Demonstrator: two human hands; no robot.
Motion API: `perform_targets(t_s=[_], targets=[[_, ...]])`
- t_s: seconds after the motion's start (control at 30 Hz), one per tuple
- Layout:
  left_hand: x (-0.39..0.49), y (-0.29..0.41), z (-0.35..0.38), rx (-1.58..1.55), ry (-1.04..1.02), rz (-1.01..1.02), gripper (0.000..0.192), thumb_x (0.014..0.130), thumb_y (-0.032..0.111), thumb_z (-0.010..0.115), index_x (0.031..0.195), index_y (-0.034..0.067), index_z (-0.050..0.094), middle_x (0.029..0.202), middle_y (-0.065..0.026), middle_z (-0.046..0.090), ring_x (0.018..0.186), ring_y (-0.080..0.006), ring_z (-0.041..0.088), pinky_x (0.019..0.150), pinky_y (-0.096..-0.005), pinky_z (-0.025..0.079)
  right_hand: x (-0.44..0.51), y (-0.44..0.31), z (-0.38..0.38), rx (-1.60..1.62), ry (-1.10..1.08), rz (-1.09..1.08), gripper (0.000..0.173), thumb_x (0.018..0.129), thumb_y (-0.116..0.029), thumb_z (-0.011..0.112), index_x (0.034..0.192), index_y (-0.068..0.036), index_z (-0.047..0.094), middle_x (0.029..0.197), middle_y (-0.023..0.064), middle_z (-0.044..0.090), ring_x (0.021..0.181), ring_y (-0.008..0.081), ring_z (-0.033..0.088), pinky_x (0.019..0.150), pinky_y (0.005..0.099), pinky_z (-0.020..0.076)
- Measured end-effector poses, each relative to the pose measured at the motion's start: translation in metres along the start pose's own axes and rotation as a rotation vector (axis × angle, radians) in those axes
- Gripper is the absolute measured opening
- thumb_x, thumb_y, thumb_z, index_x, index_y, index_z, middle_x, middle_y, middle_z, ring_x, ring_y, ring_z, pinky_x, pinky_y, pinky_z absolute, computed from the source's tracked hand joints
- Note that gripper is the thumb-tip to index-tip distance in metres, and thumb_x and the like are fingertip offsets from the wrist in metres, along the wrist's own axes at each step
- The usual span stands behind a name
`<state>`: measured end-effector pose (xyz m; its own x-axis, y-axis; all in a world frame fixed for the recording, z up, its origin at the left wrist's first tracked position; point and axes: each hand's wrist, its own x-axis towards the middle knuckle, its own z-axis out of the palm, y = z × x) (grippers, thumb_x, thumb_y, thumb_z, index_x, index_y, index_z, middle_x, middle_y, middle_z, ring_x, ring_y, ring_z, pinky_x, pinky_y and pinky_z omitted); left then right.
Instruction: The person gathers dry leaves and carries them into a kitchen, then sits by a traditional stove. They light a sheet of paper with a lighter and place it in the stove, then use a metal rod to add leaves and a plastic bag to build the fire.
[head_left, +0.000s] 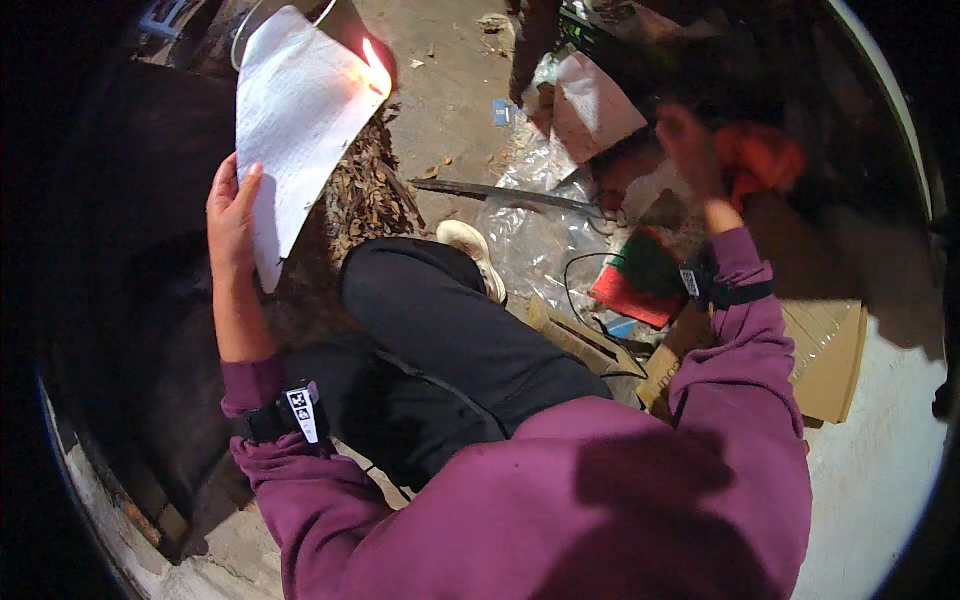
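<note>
My left hand (236, 214) holds a large white sheet of paper (300, 135) by its lower left edge, thumb on top. A flame (377, 67) burns at the sheet's upper right corner. Part of a round rim (238, 37) shows behind the top of the paper. Over on the right, my right hand (686, 142) is raised above shaded clutter, blurred, beside a red-orange item (761, 161); its fingers are too dim to make out. Close to it lies a creased sheet of paper (592, 105).
Dry leaves (367, 180) lie beyond my knee. A dark strip (502, 193) crosses clear plastic film (525, 240) on the ground. Near my right forearm are a red and green item (637, 277), a thin black cable (574, 281) and cardboard (832, 360). My shoe (472, 251) is beside the film.
</note>
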<state>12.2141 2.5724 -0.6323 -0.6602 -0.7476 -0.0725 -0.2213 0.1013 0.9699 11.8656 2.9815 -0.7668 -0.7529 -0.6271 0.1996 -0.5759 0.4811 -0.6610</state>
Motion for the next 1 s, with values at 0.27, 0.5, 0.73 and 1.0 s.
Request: perform_targets(t_s=[0.27,0.5,0.73,1.0], targets=[[-0.011,-0.033,-0.027,-0.006,0.092,-0.155,0.030,0.083,0.010,0.056,0.110,-0.001,0.048,0.098,-0.0045,0.057,0.084,-0.0098,0.054,0.075,-0.0224,0.043,-0.154,0.134,0.143,-0.298,-0.570,0.152,0.021,0.067,-0.022,0.059,0.082,-0.007,0.059,0.090,0.0164,0.059,0.084,0.0355,0.055,0.072,0.0442,0.0447],[-0.036,-0.054,-0.062,-0.040,0.198,-0.251,0.030,0.084,0.007,0.054,0.112,0.000,0.048,0.099,-0.0072,0.057,0.086,-0.0111,0.054,0.077,-0.0220,0.043,-0.140,0.141,0.214,-0.582,-0.736,0.258,0.018,0.071,-0.010,0.052,0.085,-0.005,0.062,0.101,0.0201,0.050,0.094,0.0366,0.051,0.077,0.0448,0.0438],[-0.066,-0.090,-0.097,-0.063,0.494,-0.410,0.026,0.083,0.004,0.048,0.109,-0.002,0.047,0.099,-0.0090,0.056,0.089,-0.0154,0.055,0.079,-0.0257,0.044,-0.135,0.153,0.227,-0.775,-0.775,-0.163,0.011,0.076,-0.012,0.046,0.078,-0.008,0.057,0.087,0.0113,0.053,0.088,0.0267,0.050,0.072,0.0366,0.0450],[-0.090,-0.095,-0.126,0.061,0.632,-0.507,0.026,0.077,0.001,0.043,0.101,-0.003,0.052,0.089,-0.0069,0.058,0.076,-0.0131,0.054,0.068,-0.0217,0.043,-0.115,0.148,0.219,-0.515,-0.858,-0.129,0.012,0.077,-0.012,0.049,0.086,-0.005,0.052,0.081,0.0176,0.056,0.078,0.0339,0.055,0.067,0.0436,0.0445]])
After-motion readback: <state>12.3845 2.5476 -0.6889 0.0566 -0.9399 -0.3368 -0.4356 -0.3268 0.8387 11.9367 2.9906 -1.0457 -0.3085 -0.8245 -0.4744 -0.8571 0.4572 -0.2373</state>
